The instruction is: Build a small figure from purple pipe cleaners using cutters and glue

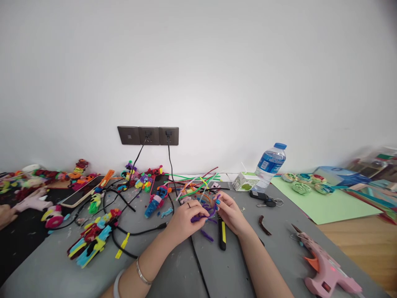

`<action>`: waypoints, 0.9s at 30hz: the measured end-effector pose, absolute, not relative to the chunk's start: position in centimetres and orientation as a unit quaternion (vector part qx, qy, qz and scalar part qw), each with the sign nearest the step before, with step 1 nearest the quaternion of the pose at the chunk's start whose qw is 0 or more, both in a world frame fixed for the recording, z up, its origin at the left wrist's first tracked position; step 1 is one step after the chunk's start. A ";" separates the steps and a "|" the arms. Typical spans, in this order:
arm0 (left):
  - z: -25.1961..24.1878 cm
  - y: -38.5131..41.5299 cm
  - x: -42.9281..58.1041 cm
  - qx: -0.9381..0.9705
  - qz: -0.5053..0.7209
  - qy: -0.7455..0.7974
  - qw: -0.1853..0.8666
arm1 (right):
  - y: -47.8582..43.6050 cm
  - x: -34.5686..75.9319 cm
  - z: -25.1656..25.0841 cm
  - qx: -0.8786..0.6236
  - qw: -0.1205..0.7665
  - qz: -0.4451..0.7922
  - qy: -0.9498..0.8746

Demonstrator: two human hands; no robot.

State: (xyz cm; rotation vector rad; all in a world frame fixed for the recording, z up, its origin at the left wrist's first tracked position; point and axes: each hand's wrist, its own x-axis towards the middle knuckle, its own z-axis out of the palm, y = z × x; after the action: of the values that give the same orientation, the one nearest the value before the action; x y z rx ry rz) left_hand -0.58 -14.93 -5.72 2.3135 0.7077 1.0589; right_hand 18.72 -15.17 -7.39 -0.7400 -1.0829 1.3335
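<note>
Between my two hands is a purple pipe cleaner point(212, 214), bent and held just above the grey table. My left hand point(187, 218) has its fingers closed on one end. The other end is pinched by my right hand point(228, 212), its thumb and fingertips pressed together. A short purple pipe cleaner piece point(207, 236) lies on the table below them. Partly under my right hand is a black and yellow utility knife point(222, 236). Behind my hands lie loose pipe cleaners point(198, 186) in several colours, partly hidden by my fingers.
A pink glue gun point(328, 265) lies at the right front. Keys point(270, 202), a drink carton point(245, 181) and a tilted water bottle point(270, 165) are behind. Pipe cleaner figures point(94, 238) and black cables point(142, 232) spread leftward. Another person's hand point(6, 216) is at far left.
</note>
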 end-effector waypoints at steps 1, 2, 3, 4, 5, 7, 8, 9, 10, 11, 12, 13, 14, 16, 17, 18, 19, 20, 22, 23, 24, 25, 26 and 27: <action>-5.7 -14.9 -0.6 0.849 0.388 0.260 0.247 | -15.2 18.7 -7.4 -0.318 0.594 0.574 -0.465; -5.7 -14.9 -0.6 0.849 0.388 0.260 0.247 | -15.2 18.7 -7.4 -0.318 0.594 0.575 -0.464; -5.7 -14.9 -0.6 0.849 0.388 0.260 0.247 | -15.2 18.7 -7.4 -0.318 0.594 0.577 -0.463; -5.7 -15.0 -0.6 0.849 0.388 0.259 0.247 | -15.2 18.7 -7.4 -0.317 0.594 0.578 -0.461; -5.6 -15.0 -0.6 0.849 0.389 0.259 0.246 | -15.2 18.7 -7.4 -0.317 0.595 0.578 -0.460; -5.5 -15.0 -0.6 0.848 0.392 0.259 0.245 | -15.2 18.7 -7.4 -0.317 0.594 0.579 -0.459; -5.5 -15.0 -0.6 0.848 0.392 0.259 0.245 | -15.2 18.8 -7.4 -0.318 0.594 0.578 -0.459; -5.5 -15.0 -0.6 0.849 0.391 0.259 0.245 | -15.1 18.8 -7.4 -0.319 0.594 0.578 -0.460; -5.5 -15.0 -0.6 0.849 0.390 0.259 0.246 | -15.1 18.8 -7.4 -0.320 0.594 0.577 -0.460; -5.5 -15.0 -0.6 0.849 0.389 0.260 0.247 | -15.1 18.8 -7.4 -0.320 0.594 0.577 -0.460; -5.6 -15.0 -0.6 0.849 0.388 0.260 0.248 | -15.1 18.8 -7.4 -0.319 0.594 0.577 -0.461; -5.6 -15.0 -0.6 0.848 0.388 0.260 0.249 | -15.1 18.8 -7.4 -0.319 0.593 0.577 -0.462; -5.6 -15.0 -0.6 0.848 0.388 0.260 0.249 | -15.1 18.8 -7.5 -0.319 0.592 0.578 -0.463; -5.7 -15.0 -0.6 0.848 0.388 0.260 0.248 | -15.1 18.8 -7.5 -0.318 0.592 0.578 -0.464; -5.7 -15.0 -0.6 0.849 0.388 0.260 0.248 | -15.1 18.8 -7.5 -0.317 0.591 0.578 -0.464; -5.7 -15.0 -0.6 0.849 0.389 0.259 0.248 | -15.1 18.8 -7.5 -0.315 0.592 0.578 -0.464; -5.7 -15.0 -0.6 0.849 0.390 0.257 0.248 | -15.1 18.8 -7.6 -0.315 0.593 0.578 -0.464; -5.6 -15.0 -0.6 0.848 0.391 0.256 0.249 | -15.1 18.8 -7.6 -0.314 0.594 0.579 -0.462; -5.5 -15.0 -0.6 0.848 0.392 0.253 0.251 | -15.1 18.8 -7.5 -0.313 0.594 0.583 -0.458; -5.4 -15.0 -0.6 0.848 0.392 0.252 0.252 | -15.1 18.8 -7.5 -0.312 0.593 0.586 -0.456; -5.4 -14.9 -0.6 0.848 0.393 0.251 0.252 | -15.1 18.8 -7.5 -0.311 0.593 0.589 -0.454; -5.4 -14.9 -0.6 0.848 0.393 0.251 0.251 | -15.1 18.8 -7.5 -0.309 0.593 0.590 -0.453; -5.4 -14.9 -0.6 0.848 0.393 0.251 0.250 | -15.1 18.8 -7.5 -0.307 0.593 0.591 -0.452; -5.4 -14.9 -0.6 0.849 0.393 0.252 0.249 | -15.1 18.8 -7.5 -0.307 0.594 0.591 -0.452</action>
State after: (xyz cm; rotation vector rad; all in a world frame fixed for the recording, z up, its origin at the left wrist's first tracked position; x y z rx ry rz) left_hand -0.57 -14.94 -5.42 2.3121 0.6862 1.0706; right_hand 18.77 -15.06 -7.52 -0.7124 -1.0497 1.3731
